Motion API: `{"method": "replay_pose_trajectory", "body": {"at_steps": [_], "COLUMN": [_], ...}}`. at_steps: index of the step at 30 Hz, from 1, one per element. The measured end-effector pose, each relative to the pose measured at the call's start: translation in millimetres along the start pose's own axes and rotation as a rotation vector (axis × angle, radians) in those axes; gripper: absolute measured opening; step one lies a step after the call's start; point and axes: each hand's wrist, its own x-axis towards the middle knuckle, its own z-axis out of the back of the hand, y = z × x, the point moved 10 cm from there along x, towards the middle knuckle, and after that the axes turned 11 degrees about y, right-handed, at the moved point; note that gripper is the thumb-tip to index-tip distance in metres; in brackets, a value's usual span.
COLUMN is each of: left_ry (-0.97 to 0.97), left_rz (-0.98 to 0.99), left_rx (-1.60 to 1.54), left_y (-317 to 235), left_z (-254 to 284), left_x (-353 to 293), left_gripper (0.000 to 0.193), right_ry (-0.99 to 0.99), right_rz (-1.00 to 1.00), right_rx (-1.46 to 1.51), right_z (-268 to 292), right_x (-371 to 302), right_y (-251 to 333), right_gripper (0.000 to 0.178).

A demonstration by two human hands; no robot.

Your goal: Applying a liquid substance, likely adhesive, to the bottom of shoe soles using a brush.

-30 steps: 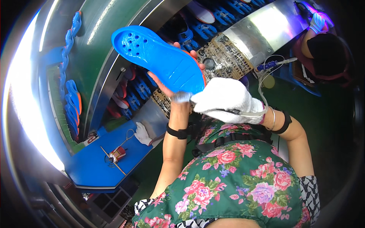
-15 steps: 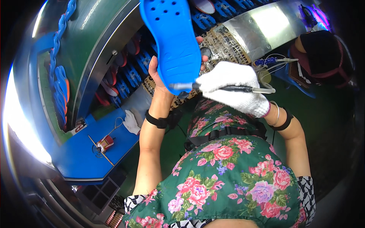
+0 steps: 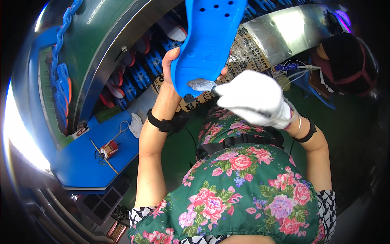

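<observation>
My bare left hand (image 3: 167, 67) grips a blue shoe sole (image 3: 206, 44) from below. Its thumb lies along the left edge and fingertips show at the right edge. The sole has round holes towards its far end, which is cut off by the picture's top. A small dark patch is at its near end. My right hand (image 3: 254, 97), in a white knitted glove, is closed around a slim tool (image 3: 201, 85) with a broad grey, brush-like head. That head lies over the sole's near end, apparently touching it. The glove hides most of the handle.
Racks behind hold blue, white and red soles (image 3: 115, 90). A printed, taped cardboard sheet (image 3: 245, 51) lies beyond my hands, beside a shiny metal panel (image 3: 284, 30). On the blue table (image 3: 81, 162) at left are a small red container (image 3: 109, 149) and a white glove (image 3: 135, 125).
The sole has shifted right and tilted. The tool's head has turned to show its broad grey face and now lies farther over the sole. My left forearm has moved slightly left.
</observation>
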Motion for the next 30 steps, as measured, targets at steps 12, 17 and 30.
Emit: {"method": "replay_pose_trajectory", "body": {"at_steps": [12,17,30], "left_ry": [0.049,-0.139,-0.183], "left_rz": [-0.03,-0.138,-0.273], "left_rx": [-0.008,-0.194,-0.326], "left_y": [-9.2,0.3,11.0], "left_z": [2.4,20.0,22.2], "left_x": [-0.1,-10.0,-37.6], "left_gripper": [0.106,0.099,0.09], "right_ry": [-0.029,-0.21,-0.017], "right_rz": [-0.231,-0.363,0.038], "right_rx": [0.52,0.479,-0.269], "right_z": [-24.4,11.8,8.9], "right_x": [1.4,-4.6,37.8], "right_y": [-22.2,-54.6,0.9], "right_gripper": [0.014,0.014,0.028]}}
